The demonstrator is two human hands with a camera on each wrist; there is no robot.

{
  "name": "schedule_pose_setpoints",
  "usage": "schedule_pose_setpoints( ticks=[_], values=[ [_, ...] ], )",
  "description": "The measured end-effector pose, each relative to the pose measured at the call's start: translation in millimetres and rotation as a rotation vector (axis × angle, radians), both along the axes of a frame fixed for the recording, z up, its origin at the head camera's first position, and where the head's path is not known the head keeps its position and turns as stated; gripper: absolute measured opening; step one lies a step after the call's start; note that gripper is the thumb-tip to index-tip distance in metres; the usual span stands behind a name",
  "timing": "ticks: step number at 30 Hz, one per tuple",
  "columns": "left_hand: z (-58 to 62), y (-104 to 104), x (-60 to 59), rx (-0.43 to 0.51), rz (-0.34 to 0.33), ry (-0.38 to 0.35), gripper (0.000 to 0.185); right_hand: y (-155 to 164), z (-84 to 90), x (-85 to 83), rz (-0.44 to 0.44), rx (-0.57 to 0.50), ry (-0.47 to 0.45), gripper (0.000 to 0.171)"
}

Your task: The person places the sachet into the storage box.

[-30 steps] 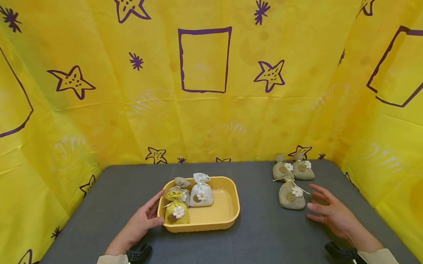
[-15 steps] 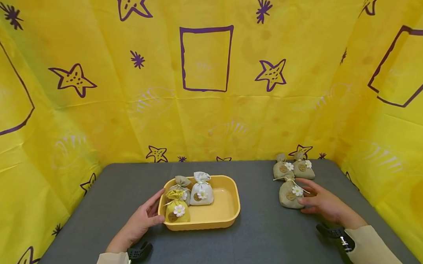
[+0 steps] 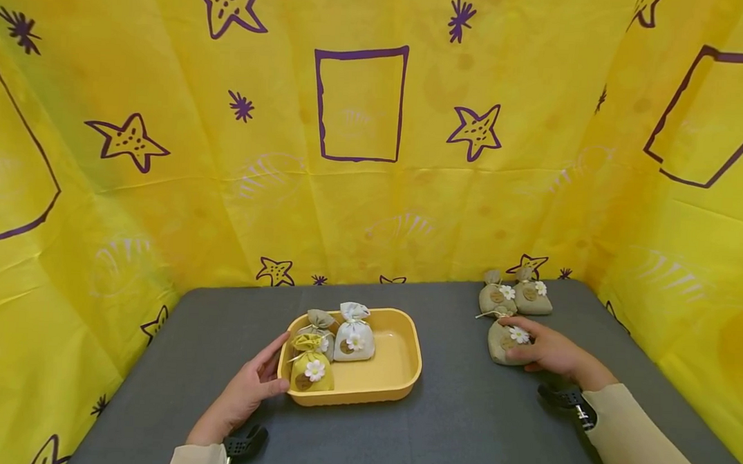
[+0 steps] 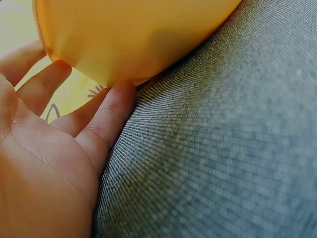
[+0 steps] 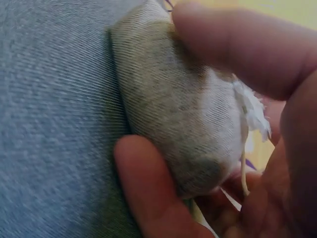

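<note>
My left hand (image 3: 246, 387) rests against the left end of a yellow tray (image 3: 404, 396), thumb at its near corner. In the left wrist view the fingertips touch the tray's outer wall (image 4: 133, 39). Standing inside the tray's left half are a yellow drawstring sachet (image 3: 308, 378), a grey-brown one (image 3: 323, 334) behind it, and a white one (image 3: 354, 342). On the right, my right hand (image 3: 553, 352) grips a beige drawstring sachet (image 3: 499, 347) by its right side. Its fabric (image 5: 168, 94) sits between thumb and fingers, with a white flower partly hidden by the hand.
Two more beige sachets, one left (image 3: 495, 300) and one right (image 3: 533, 299), lie just behind the gripped one at the far right of the grey table (image 3: 450, 429). A yellow printed cloth (image 3: 360, 211) walls in the back and both sides.
My right hand has moved left onto the nearest beige sachet and closed its fingers on it; the sachet has shifted slightly. My left hand stays at the tray.
</note>
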State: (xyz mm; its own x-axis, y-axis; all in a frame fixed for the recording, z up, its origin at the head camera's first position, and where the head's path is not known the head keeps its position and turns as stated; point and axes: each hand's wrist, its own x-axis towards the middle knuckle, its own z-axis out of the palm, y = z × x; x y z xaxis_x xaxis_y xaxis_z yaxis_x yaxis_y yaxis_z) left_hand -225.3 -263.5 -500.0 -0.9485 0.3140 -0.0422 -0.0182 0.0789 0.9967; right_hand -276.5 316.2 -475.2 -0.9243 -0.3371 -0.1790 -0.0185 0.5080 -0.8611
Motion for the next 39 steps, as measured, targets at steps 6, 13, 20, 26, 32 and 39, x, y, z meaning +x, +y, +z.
schedule_pose_setpoints(
  ticks=[6, 13, 20, 26, 32, 39],
  values=[
    [-0.4, -1.2, -0.3, -0.004, -0.002, 0.010, 0.083, -4.6, -3.6, -0.2, -0.026, 0.040, 0.038, 0.071],
    [-0.2, -1.3, 0.1, 0.003, -0.007, 0.010, 0.083, -7.6, -12.0, 4.6, -0.134, -0.012, 0.077, 0.067],
    [0.0, -0.3, 0.8, -0.001, -0.002, 0.009, 0.083, -8.3, -22.0, 9.1, -0.233, -0.081, 0.148, 0.066],
    [-0.6, 0.6, 1.5, 0.000, 0.004, 0.004, 0.084, -4.9, -25.2, 11.1, -0.274, -0.124, 0.156, 0.064],
    [-1.4, -0.4, 0.0, 0.001, -0.003, 0.006, 0.082, 0.4, -27.0, 11.8, -0.271, -0.212, 0.130, 0.062],
    [-1.6, -1.7, -0.8, 0.000, -0.010, 0.011, 0.081, 0.9, -29.1, 16.3, -0.285, -0.277, 0.159, 0.048]
  ],
)
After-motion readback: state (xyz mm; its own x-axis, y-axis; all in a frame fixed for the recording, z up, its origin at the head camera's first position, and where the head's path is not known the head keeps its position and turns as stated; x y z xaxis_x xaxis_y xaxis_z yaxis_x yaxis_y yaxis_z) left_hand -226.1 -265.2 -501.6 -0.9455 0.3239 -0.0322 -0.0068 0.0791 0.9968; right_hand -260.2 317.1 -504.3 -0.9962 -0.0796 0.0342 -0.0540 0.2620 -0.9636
